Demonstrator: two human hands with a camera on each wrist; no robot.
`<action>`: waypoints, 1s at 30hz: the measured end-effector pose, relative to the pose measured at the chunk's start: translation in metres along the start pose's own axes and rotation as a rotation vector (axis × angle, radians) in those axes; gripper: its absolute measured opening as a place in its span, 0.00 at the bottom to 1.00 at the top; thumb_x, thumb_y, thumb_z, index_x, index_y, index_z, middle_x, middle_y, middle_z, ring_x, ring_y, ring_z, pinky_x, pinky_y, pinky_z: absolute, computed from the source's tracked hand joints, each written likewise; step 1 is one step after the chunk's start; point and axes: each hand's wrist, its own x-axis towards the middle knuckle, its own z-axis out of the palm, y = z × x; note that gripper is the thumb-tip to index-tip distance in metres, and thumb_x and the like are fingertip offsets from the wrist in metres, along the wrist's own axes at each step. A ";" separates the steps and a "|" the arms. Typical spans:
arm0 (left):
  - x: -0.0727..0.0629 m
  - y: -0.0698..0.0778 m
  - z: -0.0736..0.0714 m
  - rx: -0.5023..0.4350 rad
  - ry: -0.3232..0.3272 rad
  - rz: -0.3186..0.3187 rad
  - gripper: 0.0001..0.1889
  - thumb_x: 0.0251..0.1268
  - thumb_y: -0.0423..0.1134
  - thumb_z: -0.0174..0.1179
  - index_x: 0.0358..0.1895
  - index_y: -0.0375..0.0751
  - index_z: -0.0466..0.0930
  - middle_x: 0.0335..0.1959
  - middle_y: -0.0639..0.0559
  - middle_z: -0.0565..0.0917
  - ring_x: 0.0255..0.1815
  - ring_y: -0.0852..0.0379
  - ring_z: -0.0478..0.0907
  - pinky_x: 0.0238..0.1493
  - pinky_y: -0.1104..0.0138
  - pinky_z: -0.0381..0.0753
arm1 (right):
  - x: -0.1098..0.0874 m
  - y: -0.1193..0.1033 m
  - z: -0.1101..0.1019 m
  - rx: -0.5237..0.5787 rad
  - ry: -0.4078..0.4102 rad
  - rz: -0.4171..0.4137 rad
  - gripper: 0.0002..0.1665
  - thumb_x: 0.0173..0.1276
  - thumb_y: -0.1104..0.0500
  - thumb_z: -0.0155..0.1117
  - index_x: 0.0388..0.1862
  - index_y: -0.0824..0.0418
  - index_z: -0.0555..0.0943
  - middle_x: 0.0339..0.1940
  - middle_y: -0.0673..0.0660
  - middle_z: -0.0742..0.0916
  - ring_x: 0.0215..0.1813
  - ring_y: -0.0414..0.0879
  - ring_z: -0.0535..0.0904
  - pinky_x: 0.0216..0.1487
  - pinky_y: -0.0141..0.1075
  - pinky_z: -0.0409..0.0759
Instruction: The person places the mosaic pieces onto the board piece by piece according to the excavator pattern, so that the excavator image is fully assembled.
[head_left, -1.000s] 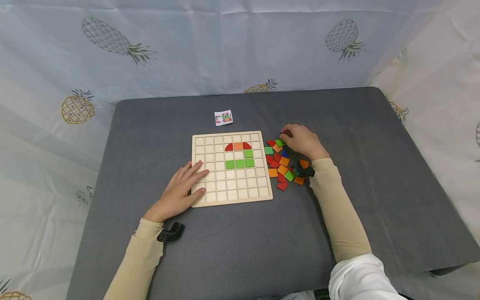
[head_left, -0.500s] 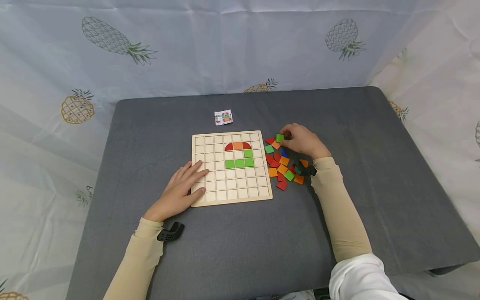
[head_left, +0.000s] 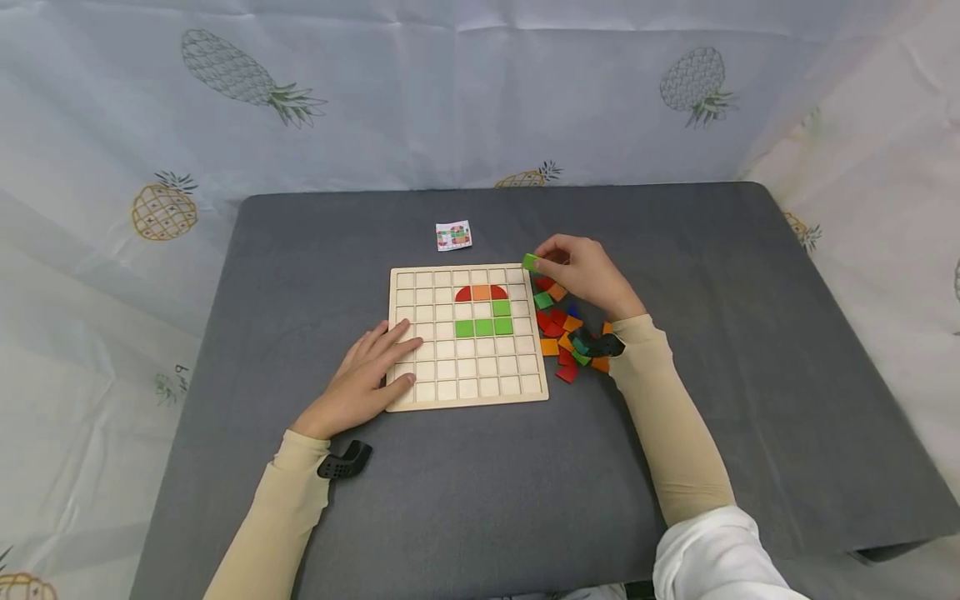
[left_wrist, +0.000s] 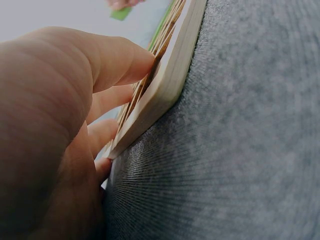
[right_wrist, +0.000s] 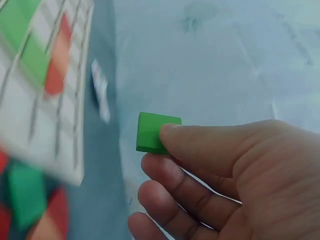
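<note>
Between thumb and fingers, my right hand pinches a green square tile, raised at the far right corner of the wooden grid board. Fingers spread, my left hand rests on the board's left edge; in the left wrist view its thumb lies over the rim. Set in the grid are a row of green tiles, one more green tile above its right end, and an orange square between two red rounded pieces.
A small printed card with a coloured pattern lies behind the board. Right of the board, under my right wrist, is a loose pile of red, orange, green and blue pieces. A patterned curtain hangs behind the grey table.
My right hand has picked the green tile up from the pile and carried it left to the board's far right corner. My left hand stays on the board.
</note>
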 end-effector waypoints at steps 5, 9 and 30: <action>0.000 0.001 0.002 -0.002 -0.010 -0.006 0.30 0.78 0.48 0.55 0.79 0.51 0.63 0.85 0.49 0.50 0.86 0.42 0.39 0.81 0.39 0.38 | 0.009 -0.027 0.014 0.030 -0.025 -0.059 0.13 0.76 0.51 0.61 0.54 0.55 0.82 0.47 0.55 0.86 0.46 0.49 0.80 0.46 0.42 0.80; 0.001 0.001 0.003 0.001 -0.020 -0.012 0.30 0.77 0.49 0.56 0.79 0.52 0.62 0.85 0.50 0.50 0.86 0.42 0.38 0.81 0.39 0.38 | 0.013 -0.039 0.029 0.019 -0.062 -0.096 0.12 0.76 0.52 0.62 0.52 0.55 0.82 0.44 0.54 0.87 0.44 0.47 0.81 0.46 0.42 0.80; 0.000 0.001 -0.001 0.010 -0.009 -0.025 0.30 0.77 0.48 0.56 0.79 0.53 0.62 0.85 0.50 0.50 0.86 0.42 0.39 0.81 0.40 0.38 | 0.020 -0.048 0.082 -0.269 -0.182 -0.253 0.10 0.75 0.53 0.63 0.46 0.51 0.90 0.41 0.49 0.87 0.46 0.44 0.77 0.46 0.37 0.77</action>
